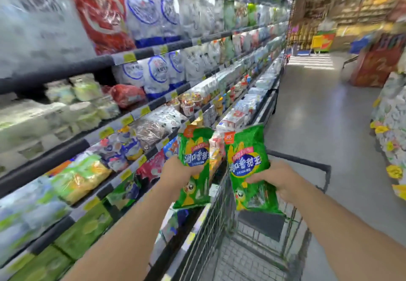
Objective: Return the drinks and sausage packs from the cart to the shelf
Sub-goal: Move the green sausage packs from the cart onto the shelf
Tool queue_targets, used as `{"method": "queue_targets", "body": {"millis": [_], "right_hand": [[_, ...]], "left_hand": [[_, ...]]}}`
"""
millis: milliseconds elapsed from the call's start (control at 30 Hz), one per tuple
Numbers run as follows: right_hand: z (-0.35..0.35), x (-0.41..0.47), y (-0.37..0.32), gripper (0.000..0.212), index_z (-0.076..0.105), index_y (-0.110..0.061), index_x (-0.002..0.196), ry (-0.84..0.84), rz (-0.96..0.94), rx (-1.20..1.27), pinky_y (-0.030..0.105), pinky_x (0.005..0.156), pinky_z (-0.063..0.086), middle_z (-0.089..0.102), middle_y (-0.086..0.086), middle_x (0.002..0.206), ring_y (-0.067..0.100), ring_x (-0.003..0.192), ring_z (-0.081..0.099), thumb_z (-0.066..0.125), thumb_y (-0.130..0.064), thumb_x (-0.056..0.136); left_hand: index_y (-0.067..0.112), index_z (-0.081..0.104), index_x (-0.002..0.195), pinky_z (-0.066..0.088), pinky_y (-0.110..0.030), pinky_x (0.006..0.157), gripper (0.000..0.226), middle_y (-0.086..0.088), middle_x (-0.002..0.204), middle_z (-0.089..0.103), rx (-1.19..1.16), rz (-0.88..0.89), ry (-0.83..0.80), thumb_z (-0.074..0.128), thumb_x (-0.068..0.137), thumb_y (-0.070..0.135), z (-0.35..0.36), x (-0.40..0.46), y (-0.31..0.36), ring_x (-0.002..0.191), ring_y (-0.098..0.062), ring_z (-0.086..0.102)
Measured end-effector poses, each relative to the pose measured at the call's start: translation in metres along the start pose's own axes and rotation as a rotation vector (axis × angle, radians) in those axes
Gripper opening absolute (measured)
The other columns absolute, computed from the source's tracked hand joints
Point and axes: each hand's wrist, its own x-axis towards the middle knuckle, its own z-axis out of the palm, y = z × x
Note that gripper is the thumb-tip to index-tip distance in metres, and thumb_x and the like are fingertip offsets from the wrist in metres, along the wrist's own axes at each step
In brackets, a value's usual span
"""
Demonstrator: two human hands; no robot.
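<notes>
My left hand point(178, 172) grips a green sausage pack point(194, 148) with blue and yellow print, held upright near the front edge of the chilled shelf point(123, 146). My right hand point(279, 178) grips a second, matching green sausage pack point(247, 148) over the wire shopping cart point(222, 219). The two packs hang side by side, a small gap between them. The part of the cart's basket that shows under the right pack looks bare; its near part is out of view. I see no drinks in the cart.
The multi-tier chilled shelf runs along the left, packed with bagged and boxed food behind yellow price tags point(129, 57). The cart stands tight against its lower edge. A grey aisle floor point(318, 115) opens to the right, with stacked goods point(393, 126) at the far right.
</notes>
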Motion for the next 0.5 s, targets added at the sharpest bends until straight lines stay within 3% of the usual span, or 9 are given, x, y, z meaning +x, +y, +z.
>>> {"method": "queue_targets", "body": {"millis": [67,133,233,333,433,500], "right_hand": [[0.013,0.0,-0.008,0.084,0.079,-0.009,0.083,-0.052,-0.084,-0.069,0.051,0.081,0.061,0.079,0.01,0.084,0.032,0.087,0.075,0.099,-0.031,0.004],[0.032,-0.008,-0.019,0.092,0.077,-0.008,0.085,-0.109,-0.136,-0.104,0.052,0.079,0.061,0.079,0.01,0.084,0.032,0.085,0.075,0.096,-0.031,-0.003],[0.068,-0.047,-0.049,0.094,0.075,-0.004,0.086,-0.189,-0.182,-0.142,0.055,0.073,0.061,0.077,0.015,0.085,0.035,0.083,0.074,0.093,-0.025,-0.004],[0.107,-0.093,-0.075,0.089,0.072,-0.007,0.092,-0.262,-0.238,-0.214,0.053,0.07,0.062,0.074,0.016,0.091,0.033,0.084,0.072,0.098,-0.025,0.008],[0.157,-0.142,-0.095,0.082,0.071,-0.004,0.097,-0.352,-0.283,-0.24,0.05,0.069,0.063,0.073,0.017,0.092,0.032,0.083,0.072,0.099,-0.017,0.021],[0.195,-0.176,-0.104,0.059,0.071,-0.004,0.09,-0.445,-0.31,-0.243,0.031,0.055,0.061,0.074,0.011,0.081,0.018,0.065,0.073,0.098,-0.007,0.038]], "left_hand": [[0.018,0.071,0.097,0.051,-0.028,0.065,0.027,-0.002,0.086,0.073,-0.02,0.009,0.065,0.086,0.074,0.019,-0.026,-0.024,0.003,0.076,-0.017,0.066],[0.021,0.069,0.084,0.05,-0.028,0.065,0.02,-0.003,0.085,0.073,-0.056,0.022,0.127,0.084,0.076,0.011,-0.054,-0.049,0.001,0.074,-0.018,0.064],[0.014,0.071,0.089,0.048,-0.026,0.061,0.02,-0.005,0.087,0.074,-0.094,0.0,0.227,0.085,0.075,0.011,-0.098,-0.087,-0.001,0.071,-0.017,0.064],[0.014,0.069,0.089,0.043,-0.025,0.054,0.023,-0.003,0.083,0.072,-0.119,-0.02,0.328,0.087,0.074,0.017,-0.145,-0.122,-0.011,0.064,-0.015,0.061],[0.012,0.072,0.1,0.044,-0.026,0.056,0.033,-0.007,0.093,0.075,-0.142,-0.026,0.429,0.088,0.072,0.02,-0.193,-0.164,-0.025,0.068,-0.017,0.062],[0.011,0.072,0.102,0.046,-0.025,0.059,0.032,-0.007,0.095,0.075,-0.172,-0.028,0.472,0.087,0.074,0.015,-0.226,-0.196,-0.038,0.071,-0.016,0.063]]}}
